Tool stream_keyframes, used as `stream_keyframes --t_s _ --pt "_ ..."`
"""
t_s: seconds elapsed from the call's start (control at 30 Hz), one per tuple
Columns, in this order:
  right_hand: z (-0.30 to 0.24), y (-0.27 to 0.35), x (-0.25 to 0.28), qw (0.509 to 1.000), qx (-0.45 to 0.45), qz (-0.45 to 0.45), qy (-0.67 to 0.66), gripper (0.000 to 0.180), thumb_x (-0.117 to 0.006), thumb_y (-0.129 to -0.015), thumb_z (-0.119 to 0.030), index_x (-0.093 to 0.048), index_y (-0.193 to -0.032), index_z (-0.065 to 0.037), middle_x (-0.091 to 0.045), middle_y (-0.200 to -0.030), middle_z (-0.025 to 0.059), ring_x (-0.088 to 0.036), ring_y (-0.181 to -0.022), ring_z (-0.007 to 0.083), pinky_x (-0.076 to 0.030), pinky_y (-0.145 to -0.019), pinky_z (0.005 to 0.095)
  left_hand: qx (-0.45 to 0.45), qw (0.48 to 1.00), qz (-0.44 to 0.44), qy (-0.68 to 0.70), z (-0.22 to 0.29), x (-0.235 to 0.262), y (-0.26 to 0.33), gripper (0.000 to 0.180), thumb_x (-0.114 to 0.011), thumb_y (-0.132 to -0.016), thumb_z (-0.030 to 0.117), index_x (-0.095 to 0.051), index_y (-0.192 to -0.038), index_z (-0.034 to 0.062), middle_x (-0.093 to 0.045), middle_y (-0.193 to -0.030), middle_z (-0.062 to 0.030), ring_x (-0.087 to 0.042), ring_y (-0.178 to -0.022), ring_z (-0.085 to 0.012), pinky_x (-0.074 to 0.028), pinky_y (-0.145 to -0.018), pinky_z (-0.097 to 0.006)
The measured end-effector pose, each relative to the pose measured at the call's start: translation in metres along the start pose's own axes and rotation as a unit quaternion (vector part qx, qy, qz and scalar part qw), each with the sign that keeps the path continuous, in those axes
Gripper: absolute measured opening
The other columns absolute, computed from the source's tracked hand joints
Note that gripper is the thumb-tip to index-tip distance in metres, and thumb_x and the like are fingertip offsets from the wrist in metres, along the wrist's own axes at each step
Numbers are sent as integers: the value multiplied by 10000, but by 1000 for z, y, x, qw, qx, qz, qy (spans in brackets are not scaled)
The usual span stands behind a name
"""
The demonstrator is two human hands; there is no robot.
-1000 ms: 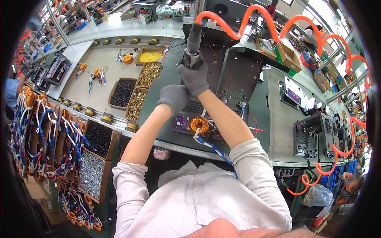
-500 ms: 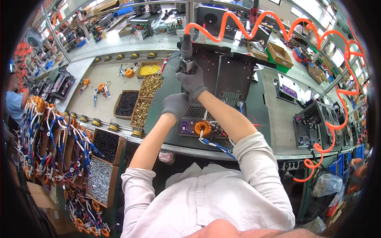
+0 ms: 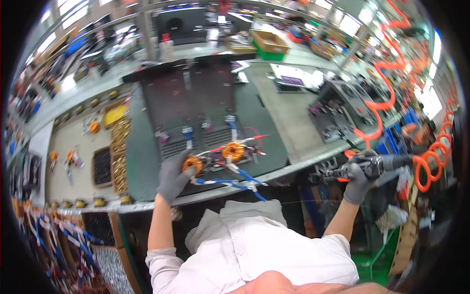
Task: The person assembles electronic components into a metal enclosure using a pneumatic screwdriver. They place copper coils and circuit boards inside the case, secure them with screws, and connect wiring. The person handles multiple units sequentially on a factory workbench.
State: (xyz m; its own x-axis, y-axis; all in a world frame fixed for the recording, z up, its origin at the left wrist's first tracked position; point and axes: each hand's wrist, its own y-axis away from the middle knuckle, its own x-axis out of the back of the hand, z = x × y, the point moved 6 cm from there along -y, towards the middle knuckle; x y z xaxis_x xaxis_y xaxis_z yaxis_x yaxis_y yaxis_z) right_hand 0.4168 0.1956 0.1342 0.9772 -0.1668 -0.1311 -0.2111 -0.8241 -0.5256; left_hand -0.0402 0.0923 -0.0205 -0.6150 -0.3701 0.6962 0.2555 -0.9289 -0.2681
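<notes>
In a grey glove, my left hand [image 3: 174, 177] is at the near left of the dark metal chassis [image 3: 188, 98], its thumb and fingers closed on the edge of a copper-wound toroid coil [image 3: 192, 167]. Beside it on the chassis sits a second toroid coil [image 3: 233, 152], with blue and white leads [image 3: 220, 182] trailing toward the bench edge. Out to the right, past the bench's front edge, my gloved right hand [image 3: 359, 183] grips an air screwdriver [image 3: 376, 165]. The tool lies sideways, bit end to the left, with an orange coiled hose [image 3: 431, 171] at its other end.
Boxes of brass fasteners [image 3: 120, 134] and black screws [image 3: 102, 166] stand to the left. Another open metal chassis [image 3: 338, 110] is on the bench at right. Cardboard and green bins [image 3: 270, 44] stand at the back. Bundles of wired coils [image 3: 54, 240] hang at lower left.
My right hand has carried the air screwdriver from the chassis out to the right. My left hand has left the tool for the left coil. The view has turned rightward.
</notes>
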Motion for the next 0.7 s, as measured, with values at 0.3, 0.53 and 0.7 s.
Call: stream_keyframes --t_s 0.3,0.53,0.7 --pt "183 -13 213 954 -3 296 -33 296 -648 -660 55 -528 -864 -122 -526 -762 -28 -513 -634 87 -441 -518 270 7 997 39 64 -14 -7 4 498 -613 -840 307 -589 -1257 35 -652 -1121 -162 -597 -1072 -314 -424 -945 -413" --pt "322 -2 203 940 -239 109 -217 346 -603 -740 -46 -608 -1086 -63 -640 -902 66 -620 -741 211 -522 -659 330 34 994 51 88 -16 -9 4 491 -612 -832 322 -607 -1232 37 -662 -1105 -165 -611 -1057 -308 -419 -955 -402" --pt "371 88 208 863 -370 254 -233 246 -574 -802 -141 -626 -1028 -60 -650 -906 84 -625 -823 221 -513 -730 362 20 996 66 48 -5 -7 4 475 -630 -807 313 -622 -1203 51 -674 -1048 -156 -616 -1009 -322 -431 -910 -410"
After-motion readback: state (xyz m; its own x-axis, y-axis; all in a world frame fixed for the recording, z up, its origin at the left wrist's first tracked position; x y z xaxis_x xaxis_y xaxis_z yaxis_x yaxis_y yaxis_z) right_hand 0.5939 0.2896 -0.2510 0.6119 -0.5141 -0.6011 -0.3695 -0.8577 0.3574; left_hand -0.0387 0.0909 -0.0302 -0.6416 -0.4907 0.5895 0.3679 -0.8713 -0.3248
